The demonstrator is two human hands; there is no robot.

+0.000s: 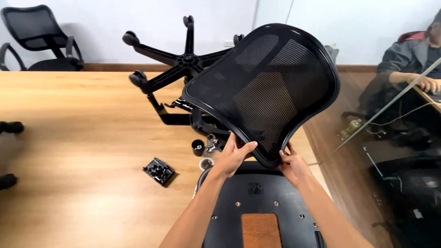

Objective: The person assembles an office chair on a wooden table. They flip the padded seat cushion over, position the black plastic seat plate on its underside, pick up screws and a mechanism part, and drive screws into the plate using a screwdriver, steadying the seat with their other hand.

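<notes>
Mesh chair backrest [266,92], held raised over the wooden table [82,138].
Narrow lower end points down toward the person; long axis tilts up-right. Left hand [233,156] and right hand [291,166] both closed, gripping its bottom rim, above the upturned seat pan [257,206].

Both forearms are bare and reach up from the bottom edge of the view, drawing closer together toward the wrists. The left hand [233,157] is raised with its palm turned inward, thumb spread to the right and fingers curled upward, closed in a grip. The right hand [293,166] sits slightly lower and just beside it, its back facing the camera, fingers bent forward and pinched in a grip. The two hands are near each other but do not touch, wrists nearly straight.
</notes>
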